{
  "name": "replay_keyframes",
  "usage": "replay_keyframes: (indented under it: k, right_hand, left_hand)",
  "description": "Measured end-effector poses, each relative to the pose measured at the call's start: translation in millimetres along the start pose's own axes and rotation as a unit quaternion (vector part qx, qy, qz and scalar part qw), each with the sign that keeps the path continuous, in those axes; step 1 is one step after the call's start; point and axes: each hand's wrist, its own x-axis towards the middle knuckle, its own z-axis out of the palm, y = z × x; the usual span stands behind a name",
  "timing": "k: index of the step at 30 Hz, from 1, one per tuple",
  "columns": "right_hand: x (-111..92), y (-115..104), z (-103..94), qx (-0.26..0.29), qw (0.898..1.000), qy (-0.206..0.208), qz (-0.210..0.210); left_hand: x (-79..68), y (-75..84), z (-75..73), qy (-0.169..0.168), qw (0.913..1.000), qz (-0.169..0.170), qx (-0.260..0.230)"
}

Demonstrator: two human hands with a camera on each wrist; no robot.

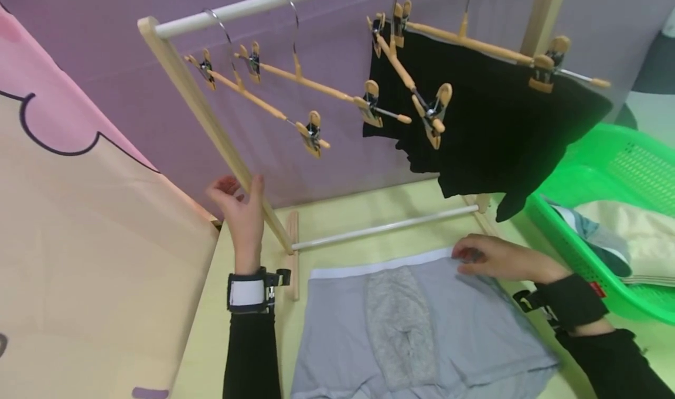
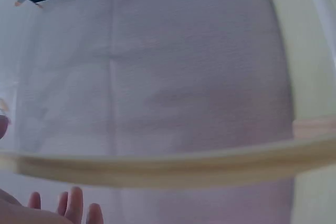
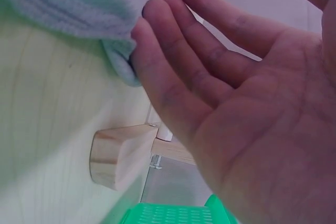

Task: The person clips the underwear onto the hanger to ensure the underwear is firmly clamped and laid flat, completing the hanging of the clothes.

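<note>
Loosely extended, the fingers of my right hand point(image 1: 498, 257) touched the right end of the white waistband point(image 1: 379, 266) at their tips, thumb apart, clasping nothing. My left hand point(image 1: 242, 214) was relaxed about the rack's left post point(image 1: 205, 118), which passed between thumb and fingers; whether they pressed it I could not tell.

The grey shorts point(image 1: 337, 328) lay flat on the worktop point(image 1: 211, 340), right of its left edge and in front of the rack. Their waistband pointed toward the worktop's far edge and ran left to right, the legs toward me; with the hems partly out of view, I could not judge the long axis. They were pale grey with a speckled front panel point(image 1: 401, 323), creased low down.

Just beyond the waistband, the white lower rail point(image 1: 390, 228) crossed the way. Wooden clip hangers point(image 1: 316, 87) hung above, the rightmost carrying a black garment point(image 1: 474, 123). Rightward stood a green basket point(image 1: 654, 159) holding folded cloth point(image 1: 643, 229).
</note>
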Motion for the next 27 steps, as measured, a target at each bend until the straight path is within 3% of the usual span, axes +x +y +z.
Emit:
replay_keyframes:
  k: [4, 8, 10, 16, 21, 27]
  right_hand:
    - [-1, 0, 2.5, -0.008, 1.000, 0.001, -0.010]
    - [-3, -1, 4.6, -0.015, 1.000, -0.002, -0.012]
    - [-3, -2, 5.2, -0.019, 1.000, -0.001, -0.015]
    - [-1, -9, 3.1, -0.047, 0.998, 0.008, -0.050]
    - [2, -31, -5.4, -0.057, 0.995, 0.038, -0.072]
    - [13, -74, -23.5, -0.005, 0.990, 0.103, -0.097]
  left_hand:
    - [0.3, -5.5, 6.7, -0.028, 0.9992, -0.028, 0.007]
    - [0.4, -15.5, 10.6, -0.045, 0.9986, -0.027, 0.009]
    - [1.9, -26.5, 12.4, -0.058, 0.9977, -0.032, -0.012]
    - [2.5, -35.7, 15.5, -0.112, 0.9875, -0.048, -0.100]
    - [4.0, -38.5, 15.5, -0.114, 0.9873, -0.045, -0.101]
    - [5.3, -35.9, 15.1, -0.113, 0.9888, -0.036, -0.090]
